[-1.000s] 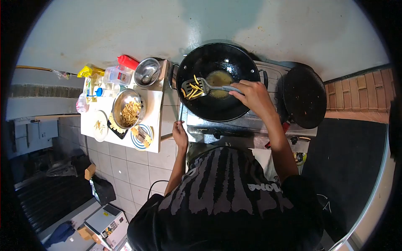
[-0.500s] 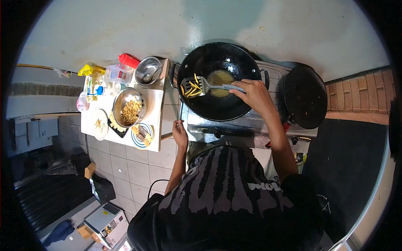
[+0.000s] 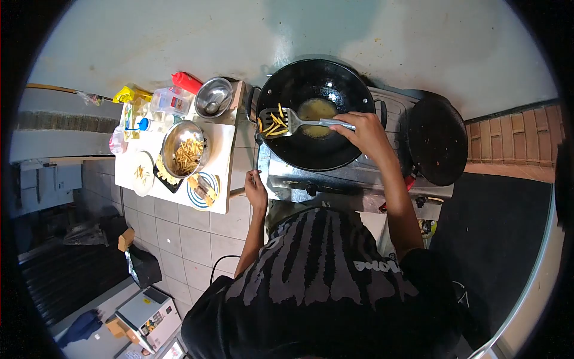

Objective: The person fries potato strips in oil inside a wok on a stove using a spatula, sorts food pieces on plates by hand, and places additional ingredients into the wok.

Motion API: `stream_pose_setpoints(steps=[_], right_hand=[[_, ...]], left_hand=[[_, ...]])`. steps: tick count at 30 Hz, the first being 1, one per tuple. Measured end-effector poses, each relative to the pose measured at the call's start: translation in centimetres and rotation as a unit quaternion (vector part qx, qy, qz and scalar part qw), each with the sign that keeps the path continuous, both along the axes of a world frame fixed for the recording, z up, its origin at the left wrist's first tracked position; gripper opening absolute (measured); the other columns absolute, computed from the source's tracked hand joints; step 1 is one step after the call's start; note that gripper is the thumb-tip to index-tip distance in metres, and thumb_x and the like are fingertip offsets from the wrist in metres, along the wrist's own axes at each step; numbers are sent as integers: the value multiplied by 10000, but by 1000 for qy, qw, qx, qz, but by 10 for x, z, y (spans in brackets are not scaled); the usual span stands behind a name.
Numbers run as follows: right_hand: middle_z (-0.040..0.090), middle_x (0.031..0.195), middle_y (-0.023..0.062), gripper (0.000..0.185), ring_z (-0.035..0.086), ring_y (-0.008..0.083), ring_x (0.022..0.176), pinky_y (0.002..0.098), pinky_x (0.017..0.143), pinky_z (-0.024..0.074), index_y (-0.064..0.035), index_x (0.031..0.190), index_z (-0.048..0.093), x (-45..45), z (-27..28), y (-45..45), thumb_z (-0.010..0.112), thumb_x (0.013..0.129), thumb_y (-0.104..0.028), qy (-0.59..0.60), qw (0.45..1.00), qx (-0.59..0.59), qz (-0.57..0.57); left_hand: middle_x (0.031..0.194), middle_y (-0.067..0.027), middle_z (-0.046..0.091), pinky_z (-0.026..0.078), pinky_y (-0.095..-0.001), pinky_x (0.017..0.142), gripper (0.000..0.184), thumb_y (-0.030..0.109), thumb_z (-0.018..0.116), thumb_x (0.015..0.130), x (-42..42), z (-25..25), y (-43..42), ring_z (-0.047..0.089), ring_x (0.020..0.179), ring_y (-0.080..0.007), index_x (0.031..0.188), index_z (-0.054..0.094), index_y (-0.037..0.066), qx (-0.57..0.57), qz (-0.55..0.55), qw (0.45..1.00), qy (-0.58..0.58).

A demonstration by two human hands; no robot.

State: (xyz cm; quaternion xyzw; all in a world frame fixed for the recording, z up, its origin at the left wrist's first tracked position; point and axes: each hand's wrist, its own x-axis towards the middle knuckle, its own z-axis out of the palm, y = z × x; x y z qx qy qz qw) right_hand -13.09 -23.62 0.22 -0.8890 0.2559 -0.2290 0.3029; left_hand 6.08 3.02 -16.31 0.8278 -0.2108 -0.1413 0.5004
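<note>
A grey slotted spatula with a long handle (image 3: 305, 123) is gripped by the closed fingers of the right hand (image 3: 365, 133) over the round black wok (image 3: 311, 158). Golden fried potato sticks (image 3: 277, 126) are carried on its head, near the wok's left rim. Shallow yellowish oil (image 3: 317, 110) is pooled at the wok's centre. The left hand (image 3: 256, 191) is held below the wok's left edge, fingers curled; whether anything is gripped there cannot be determined. Left of the wok, a narrow floor gap is left before the white tabletop (image 3: 223, 157); rightward, clearance is bounded by a flat black pan (image 3: 437, 141).
</note>
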Motion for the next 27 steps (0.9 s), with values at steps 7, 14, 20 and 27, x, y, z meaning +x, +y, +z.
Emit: stream_pose_setpoints(steps=[7,14,20,27], right_hand=[[689,870,159,311,666,313,769,372,728,511,-9,928,708,-2,2,1,688,818,-300,-4,1000,27,-6],[686,908,171,333,669,306,801,363,726,509,1,951,700,-5,26,2,685,821,-305,0,999,50,-18],[675,950,187,340,663,324,843,361,753,506,8,963,693,-2,60,9,679,826,-303,27,999,19,-43],[670,876,194,350,640,365,817,396,751,490,2,913,697,48,122,62,671,813,-333,30,996,-84,-32]], left_hand=[[815,-130,604,433,-305,746,312,242,446,993,0,-1,4,549,776,-172,903,571,-30,13,12,1000,-21],[822,-98,595,428,-285,739,297,238,438,999,-2,-3,19,535,778,-156,930,558,-25,8,2,1000,-25],[818,-84,579,422,-263,714,273,212,433,1003,-2,43,48,514,761,-130,923,549,-22,-36,34,998,-40],[664,72,384,188,-211,502,228,218,470,994,44,122,92,260,569,-11,912,565,28,-222,101,970,22]])
